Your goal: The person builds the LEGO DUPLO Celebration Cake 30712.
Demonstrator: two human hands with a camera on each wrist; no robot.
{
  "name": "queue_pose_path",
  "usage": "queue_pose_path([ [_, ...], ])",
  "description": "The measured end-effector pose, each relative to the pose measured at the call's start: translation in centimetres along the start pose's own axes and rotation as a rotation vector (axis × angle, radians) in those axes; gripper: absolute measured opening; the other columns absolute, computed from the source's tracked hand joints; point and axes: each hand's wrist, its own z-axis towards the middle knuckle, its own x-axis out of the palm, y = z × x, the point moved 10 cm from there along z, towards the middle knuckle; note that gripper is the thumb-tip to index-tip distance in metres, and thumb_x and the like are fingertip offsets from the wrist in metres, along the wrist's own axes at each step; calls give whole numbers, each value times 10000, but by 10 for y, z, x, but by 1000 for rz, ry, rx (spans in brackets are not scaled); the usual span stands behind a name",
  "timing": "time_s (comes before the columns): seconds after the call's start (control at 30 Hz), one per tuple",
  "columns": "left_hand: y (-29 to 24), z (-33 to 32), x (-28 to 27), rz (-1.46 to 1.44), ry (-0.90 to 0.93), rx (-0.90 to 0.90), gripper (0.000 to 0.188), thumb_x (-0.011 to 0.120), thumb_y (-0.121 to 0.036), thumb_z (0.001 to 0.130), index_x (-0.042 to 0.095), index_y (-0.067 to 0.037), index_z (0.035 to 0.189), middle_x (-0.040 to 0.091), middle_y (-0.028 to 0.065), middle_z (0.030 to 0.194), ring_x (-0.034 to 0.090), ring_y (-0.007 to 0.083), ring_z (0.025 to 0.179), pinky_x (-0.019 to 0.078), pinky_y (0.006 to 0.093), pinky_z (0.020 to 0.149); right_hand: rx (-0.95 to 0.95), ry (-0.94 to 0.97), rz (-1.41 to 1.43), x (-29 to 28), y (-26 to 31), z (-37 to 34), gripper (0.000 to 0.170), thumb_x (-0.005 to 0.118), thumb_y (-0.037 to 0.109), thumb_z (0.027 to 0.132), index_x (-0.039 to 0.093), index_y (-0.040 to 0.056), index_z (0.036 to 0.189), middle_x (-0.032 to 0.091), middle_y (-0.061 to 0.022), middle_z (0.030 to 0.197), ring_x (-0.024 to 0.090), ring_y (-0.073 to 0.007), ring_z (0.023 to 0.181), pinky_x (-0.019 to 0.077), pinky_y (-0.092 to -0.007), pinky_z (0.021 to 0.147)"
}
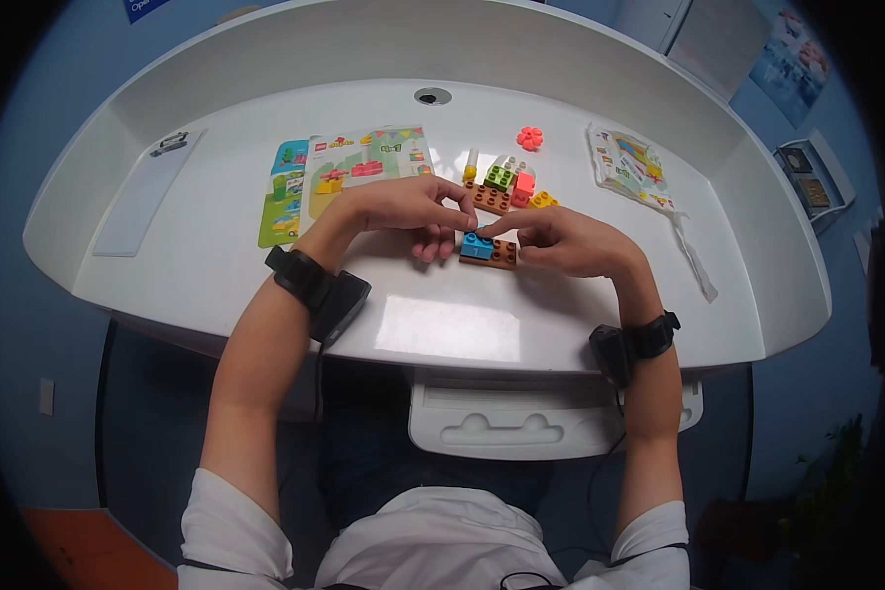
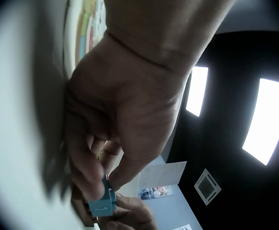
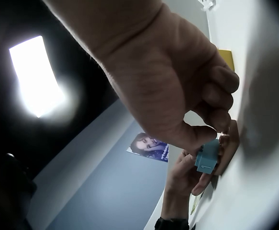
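Observation:
A blue brick (image 1: 477, 245) marked "1" sits on the left part of a brown studded plate (image 1: 502, 255), close to the white table's middle. My left hand (image 1: 408, 208) reaches in from the left, thumb and a finger pinching the blue brick (image 2: 102, 203). From the other side, my right hand (image 1: 578, 244) lays a finger on the brick's top, while its other fingers curl at the plate's right end. In the right wrist view, a fingertip meets the blue brick (image 3: 207, 156) beside the brown plate (image 3: 229, 146).
Behind the hands stands a second brown plate (image 1: 490, 199) with a green brick (image 1: 499, 178), pink and yellow bricks around it. A pink flower piece (image 1: 530, 138) lies farther back. Booklets (image 1: 369, 162) and a clipboard (image 1: 150, 197) are left, an opened bag (image 1: 631, 167) right.

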Motion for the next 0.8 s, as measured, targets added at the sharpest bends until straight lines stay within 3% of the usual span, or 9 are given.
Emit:
queue_pose_path([
  [0.37,-2,-1,0,27,-14,-15,234,637,-241,970,555,-33,1040,676,82,713,631,114,530,490,220,461,47,38,60,4,-4,0,452,548,137,884,632,233,1318,590,-11,648,544,-94,569,421,-259,616],
  [0.6,-1,-1,0,52,-21,-51,230,631,-236,973,557,-39,1065,684,87,727,653,127,554,495,227,469,58,31,53,5,-7,2,442,547,126,889,647,224,1309,601,-19,662,555,-99,593,431,-261,624],
  [0.77,-5,-6,5,60,5,-41,238,596,-239,991,540,-38,1107,709,118,780,706,156,623,499,224,473,-198,-27,64,-6,2,6,403,567,86,895,667,133,1282,670,-45,810,578,-88,698,470,-270,662],
  [0.8,-5,-8,6,67,7,-61,272,578,-243,999,529,-26,1155,716,134,809,719,168,652,501,221,472,-230,-124,204,-19,3,3,400,573,74,885,666,101,1273,664,-35,806,575,-84,694,459,-256,649],
])
